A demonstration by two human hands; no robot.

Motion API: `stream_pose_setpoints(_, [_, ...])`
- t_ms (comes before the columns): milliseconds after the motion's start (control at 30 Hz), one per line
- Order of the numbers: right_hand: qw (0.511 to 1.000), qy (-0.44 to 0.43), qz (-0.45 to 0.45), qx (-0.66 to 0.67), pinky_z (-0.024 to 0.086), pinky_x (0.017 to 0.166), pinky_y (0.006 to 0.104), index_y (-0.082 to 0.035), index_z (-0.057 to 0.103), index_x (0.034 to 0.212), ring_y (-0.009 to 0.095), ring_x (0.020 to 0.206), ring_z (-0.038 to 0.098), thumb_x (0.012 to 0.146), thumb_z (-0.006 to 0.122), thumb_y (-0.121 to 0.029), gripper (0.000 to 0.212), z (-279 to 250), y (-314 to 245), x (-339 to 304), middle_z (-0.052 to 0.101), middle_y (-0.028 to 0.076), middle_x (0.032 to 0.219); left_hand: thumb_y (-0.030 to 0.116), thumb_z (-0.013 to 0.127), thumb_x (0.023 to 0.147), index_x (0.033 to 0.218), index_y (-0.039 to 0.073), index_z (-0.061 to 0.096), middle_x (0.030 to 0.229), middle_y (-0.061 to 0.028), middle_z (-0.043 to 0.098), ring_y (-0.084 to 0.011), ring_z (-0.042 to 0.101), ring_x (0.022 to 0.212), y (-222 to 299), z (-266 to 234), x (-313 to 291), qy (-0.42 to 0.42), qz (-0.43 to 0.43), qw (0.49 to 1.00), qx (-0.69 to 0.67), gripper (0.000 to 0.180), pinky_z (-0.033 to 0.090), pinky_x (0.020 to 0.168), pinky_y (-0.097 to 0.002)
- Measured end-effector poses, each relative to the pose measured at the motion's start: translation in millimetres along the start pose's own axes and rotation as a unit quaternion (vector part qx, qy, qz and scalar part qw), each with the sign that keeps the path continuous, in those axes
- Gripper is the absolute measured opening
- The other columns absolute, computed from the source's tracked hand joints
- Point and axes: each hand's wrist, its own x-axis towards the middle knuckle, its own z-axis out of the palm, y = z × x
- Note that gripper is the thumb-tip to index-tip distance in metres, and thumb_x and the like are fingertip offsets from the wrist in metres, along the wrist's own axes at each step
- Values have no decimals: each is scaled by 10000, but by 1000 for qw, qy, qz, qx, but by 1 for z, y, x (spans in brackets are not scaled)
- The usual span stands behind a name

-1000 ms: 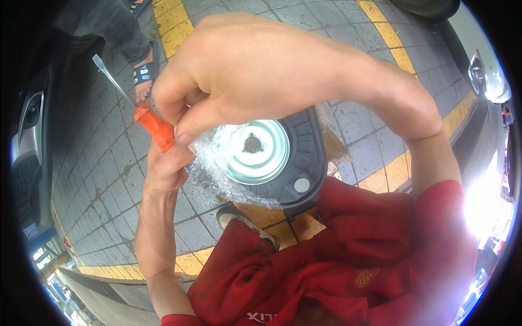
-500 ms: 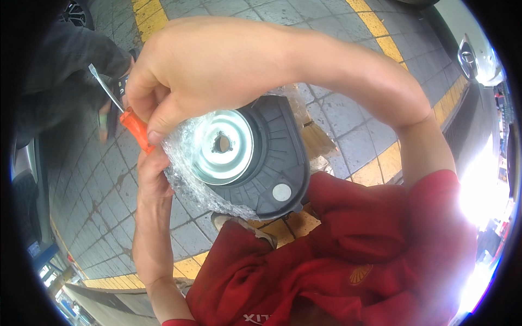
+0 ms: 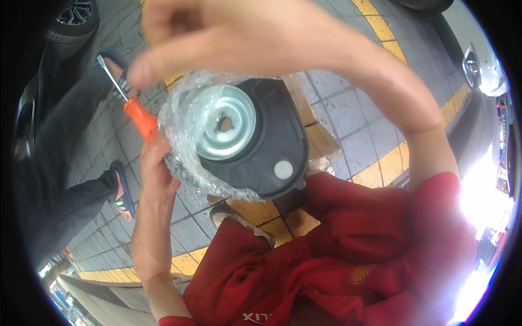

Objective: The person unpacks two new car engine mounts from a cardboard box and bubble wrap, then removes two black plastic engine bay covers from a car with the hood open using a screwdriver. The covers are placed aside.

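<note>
My left hand (image 3: 156,163) is closed round the orange handle of a flat-blade screwdriver (image 3: 141,118), whose metal shaft points up and to the left. Beside that hand, crumpled clear bubble wrap (image 3: 182,122) covers the left side of a black moulded part (image 3: 277,136). Set into this part is a round silvery metal disc (image 3: 239,120) with a hole at its centre, and a small white round spot sits near its lower right. My right hand (image 3: 201,38), blurred, is raised above the wrap, thumb apart from the fingers, with nothing seen in it.
Brown cardboard (image 3: 321,140) shows under the black part's right side. Another person's legs and a sandalled foot (image 3: 124,193) are at left, near a car wheel (image 3: 75,16). A light-coloured car (image 3: 462,32) stands at upper right. Grey floor tiles carry yellow bands (image 3: 375,174).
My right hand has let go of the screwdriver and lifted up and away. The black part and wrap have shifted slightly upward. The other person's leg has moved, showing a second foot.
</note>
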Motion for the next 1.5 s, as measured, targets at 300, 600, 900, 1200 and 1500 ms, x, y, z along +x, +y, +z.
stream_pose_setpoints(300, [938,26,-198,-284,533,1070,460,10,624,1413,386,1272,624,740,973,-336,833,13,52,-29,669,168,1331,281,573,1077,1514,1,555,1453,-158,688,-310,676,1328,5,-12,19,-68,-14,985,-155,519,534,1160,-483])
stream_pose_setpoints(600, [951,70,-144,-265,536,1043,493,-38,611,1346,419,1318,585,643,949,-204,797,25,68,-22,609,181,1312,337,568,1107,1516,4,543,1411,-145,701,-290,696,1281,9,14,22,-46,-16,987,-155,529,548,1117,-470])
stream_pose_setpoints(900, [979,161,-47,-116,491,1006,405,-55,619,1237,305,1138,610,754,890,-167,565,34,77,-31,607,117,1197,628,458,1137,1400,76,629,1208,-59,764,-173,748,962,23,21,17,-179,-8,968,-177,635,587,797,-316])
stream_pose_setpoints(1200, [967,201,136,81,535,1050,407,64,660,1259,282,1180,686,870,832,-706,880,34,73,-30,721,194,1183,414,719,1073,1125,56,649,974,-90,770,-141,704,729,25,37,8,73,4,994,85,369,515,605,-269])
stream_pose_setpoints(1500, [938,253,211,106,500,1127,429,111,678,1362,310,1278,663,942,522,-917,1121,37,72,-26,733,227,1268,233,719,1008,1043,58,630,694,-52,642,-175,640,617,40,50,6,151,60,980,113,200,489,591,-319])
